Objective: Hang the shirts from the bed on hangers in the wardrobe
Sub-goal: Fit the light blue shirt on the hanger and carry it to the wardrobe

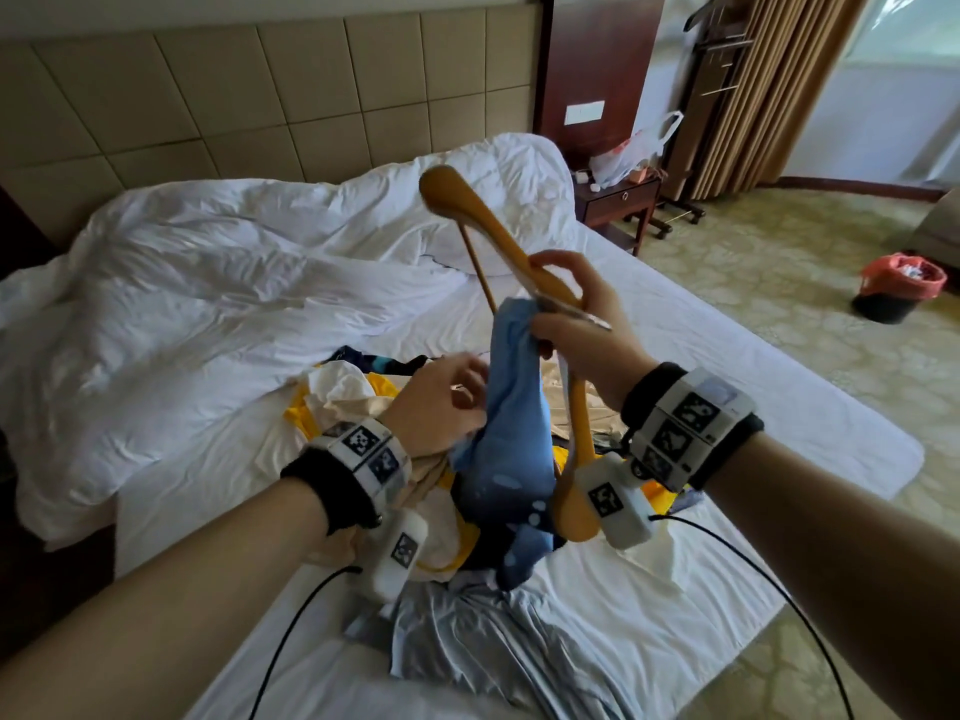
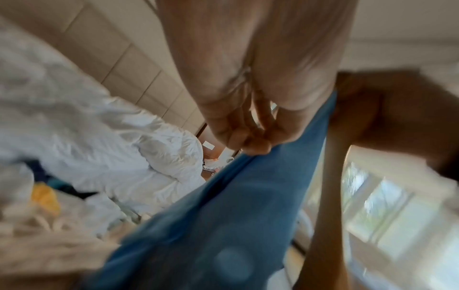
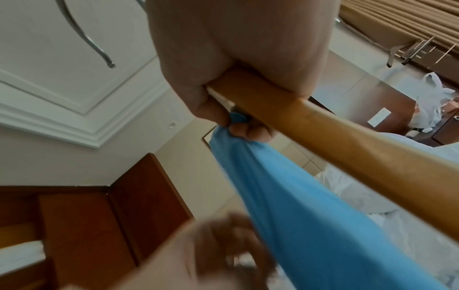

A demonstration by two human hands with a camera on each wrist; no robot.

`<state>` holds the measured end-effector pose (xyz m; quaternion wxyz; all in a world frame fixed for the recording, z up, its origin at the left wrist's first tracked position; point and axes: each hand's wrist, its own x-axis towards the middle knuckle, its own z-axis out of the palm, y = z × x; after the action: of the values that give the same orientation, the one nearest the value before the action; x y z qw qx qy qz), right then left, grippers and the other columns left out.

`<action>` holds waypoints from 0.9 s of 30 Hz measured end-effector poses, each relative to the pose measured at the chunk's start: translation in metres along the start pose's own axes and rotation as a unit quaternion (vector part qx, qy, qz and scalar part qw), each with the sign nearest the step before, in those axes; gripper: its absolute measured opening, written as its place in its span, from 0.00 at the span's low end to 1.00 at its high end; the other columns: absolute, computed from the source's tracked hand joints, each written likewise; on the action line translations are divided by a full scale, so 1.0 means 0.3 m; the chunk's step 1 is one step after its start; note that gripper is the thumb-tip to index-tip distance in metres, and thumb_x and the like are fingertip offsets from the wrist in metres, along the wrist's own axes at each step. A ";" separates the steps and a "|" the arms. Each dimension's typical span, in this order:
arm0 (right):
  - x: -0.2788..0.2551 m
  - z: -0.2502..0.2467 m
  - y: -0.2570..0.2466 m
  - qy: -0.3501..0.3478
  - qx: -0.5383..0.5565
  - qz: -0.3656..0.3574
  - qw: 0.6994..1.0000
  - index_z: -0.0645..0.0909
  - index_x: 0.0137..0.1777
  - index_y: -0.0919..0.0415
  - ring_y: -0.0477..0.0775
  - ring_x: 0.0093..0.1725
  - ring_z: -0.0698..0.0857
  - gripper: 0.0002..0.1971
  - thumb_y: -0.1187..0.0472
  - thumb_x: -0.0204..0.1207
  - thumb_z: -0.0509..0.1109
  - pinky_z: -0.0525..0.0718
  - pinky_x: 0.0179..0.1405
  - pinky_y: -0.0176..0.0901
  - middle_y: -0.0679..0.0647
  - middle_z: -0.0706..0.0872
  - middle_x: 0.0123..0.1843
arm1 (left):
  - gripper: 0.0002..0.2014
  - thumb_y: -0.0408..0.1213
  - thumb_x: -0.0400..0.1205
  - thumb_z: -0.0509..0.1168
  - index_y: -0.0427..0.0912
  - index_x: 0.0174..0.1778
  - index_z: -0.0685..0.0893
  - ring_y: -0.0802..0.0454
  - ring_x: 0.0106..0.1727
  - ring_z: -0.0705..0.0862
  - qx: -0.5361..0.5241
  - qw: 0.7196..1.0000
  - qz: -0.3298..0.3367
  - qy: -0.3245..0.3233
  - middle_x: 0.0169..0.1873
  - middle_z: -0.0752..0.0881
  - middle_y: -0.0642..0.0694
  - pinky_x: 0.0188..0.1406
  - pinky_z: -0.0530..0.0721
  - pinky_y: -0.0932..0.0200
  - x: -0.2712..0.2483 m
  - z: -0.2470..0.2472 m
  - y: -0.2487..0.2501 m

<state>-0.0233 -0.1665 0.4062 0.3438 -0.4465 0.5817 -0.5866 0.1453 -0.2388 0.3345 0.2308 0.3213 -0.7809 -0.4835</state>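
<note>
Shirts (image 1: 395, 407) lie heaped near the middle of the bed (image 1: 675, 605), toward its foot edge, and one blue shirt (image 1: 514, 402) is lifted above the pile. Her right hand (image 1: 582, 324) wraps the wooden hanger (image 1: 483, 220) at its neck; the right wrist view shows what the head view hides, thumb and fingertips (image 3: 248, 133) pinching a bunched corner of blue cloth under the wood. The left hand (image 1: 441, 402) sits lower against the fabric; in the blurred left wrist view its fingers (image 2: 238, 135) curl together, seemingly nipping the shirt's edge. Only the head view shows the crumpled white duvet (image 1: 208, 283) by the headboard.
</note>
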 end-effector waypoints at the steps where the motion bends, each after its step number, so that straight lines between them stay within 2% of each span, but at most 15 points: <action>1: 0.006 -0.011 -0.023 0.008 0.010 -0.006 1.000 0.77 0.67 0.58 0.55 0.29 0.78 0.27 0.82 0.70 0.65 0.83 0.35 0.52 0.59 0.77 0.35 | 0.14 0.24 0.71 0.71 0.42 0.50 0.85 0.56 0.37 0.85 0.056 0.998 0.024 0.001 0.38 0.86 0.47 0.38 0.81 0.61 -0.009 0.012 -0.021; 3: 0.016 -0.029 -0.068 0.010 0.028 -0.016 0.999 0.76 0.68 0.59 0.56 0.29 0.78 0.28 0.83 0.70 0.65 0.84 0.34 0.50 0.56 0.78 0.34 | 0.15 0.31 0.70 0.76 0.46 0.53 0.87 0.59 0.41 0.84 0.104 0.994 0.034 0.025 0.42 0.87 0.51 0.43 0.80 0.63 -0.025 0.051 -0.057; 5: 0.021 -0.043 -0.108 -0.004 0.032 -0.020 0.999 0.76 0.69 0.58 0.56 0.28 0.79 0.29 0.83 0.70 0.65 0.84 0.31 0.48 0.57 0.78 0.33 | 0.23 0.35 0.72 0.79 0.44 0.62 0.83 0.59 0.50 0.84 0.070 0.993 0.032 0.091 0.51 0.86 0.50 0.51 0.82 0.60 -0.022 0.094 -0.067; 7: 0.019 -0.055 -0.134 -0.030 0.013 -0.023 0.999 0.76 0.69 0.57 0.56 0.28 0.79 0.30 0.83 0.70 0.65 0.83 0.31 0.49 0.61 0.77 0.36 | 0.29 0.36 0.75 0.77 0.43 0.72 0.75 0.57 0.61 0.81 0.027 0.988 0.051 0.142 0.62 0.81 0.47 0.62 0.81 0.59 0.002 0.113 -0.052; 8: 0.017 -0.065 -0.142 -0.046 0.004 -0.023 0.999 0.77 0.69 0.57 0.57 0.29 0.78 0.31 0.83 0.69 0.64 0.82 0.32 0.50 0.62 0.76 0.37 | 0.32 0.37 0.77 0.75 0.44 0.76 0.71 0.55 0.67 0.79 0.017 0.988 0.055 0.144 0.68 0.79 0.47 0.67 0.79 0.57 0.019 0.113 -0.041; 10: 0.011 -0.088 -0.153 -0.084 -0.005 -0.016 0.996 0.79 0.68 0.55 0.59 0.32 0.75 0.31 0.83 0.69 0.65 0.80 0.33 0.51 0.62 0.75 0.41 | 0.34 0.39 0.80 0.71 0.51 0.81 0.64 0.53 0.71 0.78 -0.015 0.994 0.051 0.098 0.73 0.76 0.47 0.71 0.77 0.52 0.045 0.101 -0.004; 12: 0.001 -0.109 -0.161 -0.118 -0.019 -0.011 0.993 0.82 0.67 0.53 0.60 0.37 0.74 0.31 0.82 0.68 0.66 0.81 0.34 0.51 0.62 0.76 0.44 | 0.29 0.38 0.83 0.68 0.56 0.78 0.65 0.52 0.65 0.82 -0.040 0.996 0.045 0.058 0.66 0.82 0.44 0.65 0.82 0.45 0.066 0.086 0.011; 14: -0.011 -0.119 -0.165 -0.125 -0.044 -0.011 0.991 0.83 0.64 0.50 0.60 0.38 0.75 0.30 0.82 0.69 0.67 0.81 0.37 0.53 0.62 0.77 0.46 | 0.19 0.35 0.83 0.68 0.58 0.66 0.73 0.48 0.48 0.87 -0.049 0.997 0.040 0.047 0.45 0.88 0.36 0.52 0.86 0.37 0.070 0.079 0.011; 15: -0.015 -0.121 -0.163 -0.118 -0.057 -0.013 0.991 0.84 0.64 0.50 0.60 0.38 0.76 0.30 0.82 0.70 0.67 0.82 0.38 0.53 0.63 0.76 0.47 | 0.16 0.36 0.82 0.69 0.59 0.61 0.74 0.44 0.39 0.86 -0.055 0.997 0.036 0.037 0.36 0.85 0.33 0.43 0.84 0.36 0.066 0.079 0.001; 17: -0.015 -0.131 -0.147 -0.092 -0.074 -0.011 0.993 0.82 0.65 0.49 0.59 0.36 0.76 0.30 0.82 0.70 0.67 0.82 0.38 0.52 0.62 0.76 0.47 | 0.13 0.39 0.81 0.71 0.56 0.55 0.75 0.45 0.30 0.80 -0.043 0.999 0.020 0.016 0.28 0.81 0.36 0.33 0.81 0.42 0.052 0.090 -0.028; 20: -0.004 -0.161 -0.112 -0.034 -0.074 -0.005 0.997 0.80 0.66 0.51 0.56 0.32 0.77 0.30 0.82 0.70 0.67 0.82 0.35 0.50 0.56 0.78 0.41 | 0.12 0.37 0.78 0.75 0.51 0.49 0.78 0.53 0.30 0.83 0.025 0.999 0.023 0.027 0.30 0.85 0.47 0.34 0.83 0.53 0.027 0.087 -0.081; 23: 0.011 -0.201 -0.094 0.035 -0.058 -0.009 0.998 0.80 0.66 0.56 0.48 0.27 0.75 0.29 0.83 0.70 0.65 0.80 0.28 0.45 0.51 0.78 0.36 | 0.10 0.37 0.74 0.78 0.53 0.43 0.84 0.53 0.39 0.88 0.090 0.996 -0.001 0.004 0.37 0.88 0.50 0.42 0.86 0.53 -0.003 0.058 -0.129; 25: 0.022 -0.223 -0.096 0.070 -0.050 -0.014 0.996 0.80 0.65 0.57 0.46 0.26 0.75 0.28 0.83 0.70 0.66 0.80 0.28 0.44 0.50 0.80 0.39 | 0.08 0.41 0.75 0.78 0.51 0.42 0.84 0.58 0.36 0.86 0.140 0.990 -0.019 -0.010 0.34 0.87 0.52 0.39 0.84 0.61 -0.031 0.042 -0.160; 26: 0.026 -0.231 -0.099 0.084 -0.047 -0.020 0.995 0.80 0.65 0.56 0.46 0.26 0.76 0.28 0.82 0.69 0.66 0.81 0.28 0.43 0.50 0.81 0.42 | 0.07 0.42 0.75 0.77 0.49 0.42 0.84 0.57 0.36 0.85 0.152 0.988 -0.024 -0.012 0.34 0.87 0.51 0.39 0.84 0.59 -0.042 0.036 -0.176; 27: 0.030 -0.236 -0.106 0.094 -0.046 -0.028 0.994 0.80 0.65 0.56 0.45 0.26 0.76 0.28 0.82 0.69 0.66 0.82 0.28 0.43 0.49 0.81 0.45 | 0.07 0.42 0.77 0.76 0.46 0.42 0.84 0.54 0.37 0.86 0.150 0.988 -0.027 -0.013 0.34 0.87 0.48 0.41 0.85 0.54 -0.050 0.028 -0.188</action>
<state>-0.0884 -0.1455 0.4441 0.2502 -0.4210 0.6249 -0.6079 0.1658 -0.2412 0.2791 0.1565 0.3666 -0.8387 -0.3710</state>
